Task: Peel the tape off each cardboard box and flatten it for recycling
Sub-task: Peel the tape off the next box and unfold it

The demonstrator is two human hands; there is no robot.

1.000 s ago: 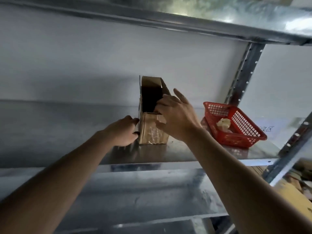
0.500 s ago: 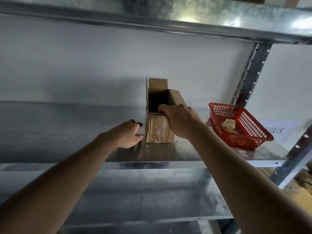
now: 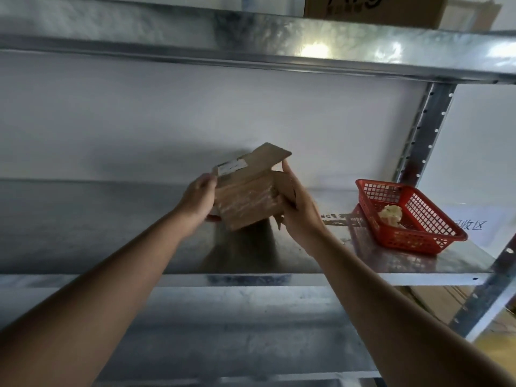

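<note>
One box point(image 3: 248, 191), formerly stood on the shelf point(image 3: 307, 258), is now lifted at frame centre, gripped between left hand point(image 3: 199, 198) and right hand point(image 3: 300, 210). One basket point(image 3: 405, 216) is seen at right.

Two hands, left hand point(image 3: 199, 199) and right hand point(image 3: 300, 209), are holding one small cardboard box point(image 3: 245, 201); one red basket point(image 3: 406, 216) is sitting on one metal shelf point(image 3: 111, 233)
</note>
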